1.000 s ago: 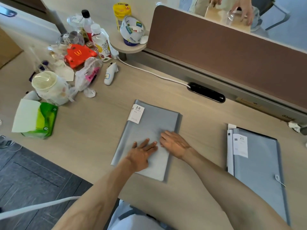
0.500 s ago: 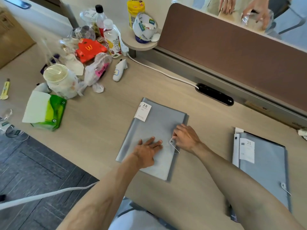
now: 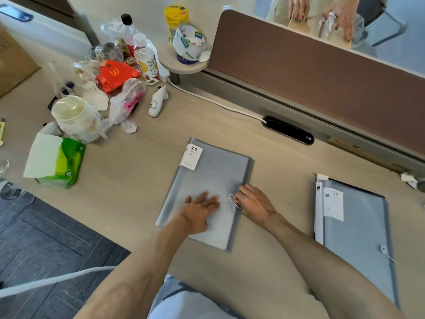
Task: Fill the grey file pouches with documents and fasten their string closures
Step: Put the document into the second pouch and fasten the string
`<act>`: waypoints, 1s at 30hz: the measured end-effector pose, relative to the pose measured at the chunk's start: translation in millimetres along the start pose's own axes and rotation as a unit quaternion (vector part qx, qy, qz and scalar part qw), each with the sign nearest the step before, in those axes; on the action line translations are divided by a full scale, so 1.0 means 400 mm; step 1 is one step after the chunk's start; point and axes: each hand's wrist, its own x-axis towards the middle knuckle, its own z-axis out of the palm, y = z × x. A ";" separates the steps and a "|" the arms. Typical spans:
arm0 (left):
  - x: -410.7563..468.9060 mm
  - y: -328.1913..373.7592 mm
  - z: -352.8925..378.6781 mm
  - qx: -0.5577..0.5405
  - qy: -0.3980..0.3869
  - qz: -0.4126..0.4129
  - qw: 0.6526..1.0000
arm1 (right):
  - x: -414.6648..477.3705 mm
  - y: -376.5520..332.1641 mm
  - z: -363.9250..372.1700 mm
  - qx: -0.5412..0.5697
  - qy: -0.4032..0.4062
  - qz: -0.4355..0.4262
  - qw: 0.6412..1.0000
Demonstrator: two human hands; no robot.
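A grey file pouch point(image 3: 213, 171) with a white "20 pockets" label lies flat in the middle of the desk. My left hand point(image 3: 200, 209) presses flat on its lower part, fingers spread. My right hand point(image 3: 254, 201) rests at the pouch's right edge, its fingertips at the string closure point(image 3: 234, 202), a round button with a thin white string running down-right. Whether the fingers pinch the string I cannot tell. A second grey pouch point(image 3: 358, 229) lies to the right with white papers sticking out at its left side and its own string button point(image 3: 385, 250).
Bottles, cups, plastic bags, a red box point(image 3: 115, 75) and a green tissue pack point(image 3: 59, 162) crowd the desk's left. A brown divider point(image 3: 322, 72) and a black cable port point(image 3: 287, 130) run along the back. Another person's hands work behind the divider. The desk edge lies near my body.
My right hand slid from the pouch's face to its right edge, uncovering the button and string. My left hand stayed pressed on the pouch.
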 end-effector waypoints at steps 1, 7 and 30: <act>0.000 0.000 -0.001 0.001 -0.002 0.000 1.000 | 0.000 -0.001 0.000 0.001 -0.003 -0.002 1.000; 0.001 0.008 -0.005 -0.007 -0.003 -0.007 1.000 | -0.015 -0.008 0.021 0.023 0.004 0.039 0.999; -0.002 0.013 -0.008 -0.012 -0.005 -0.005 1.000 | -0.005 -0.049 -0.013 0.211 -0.021 0.273 0.938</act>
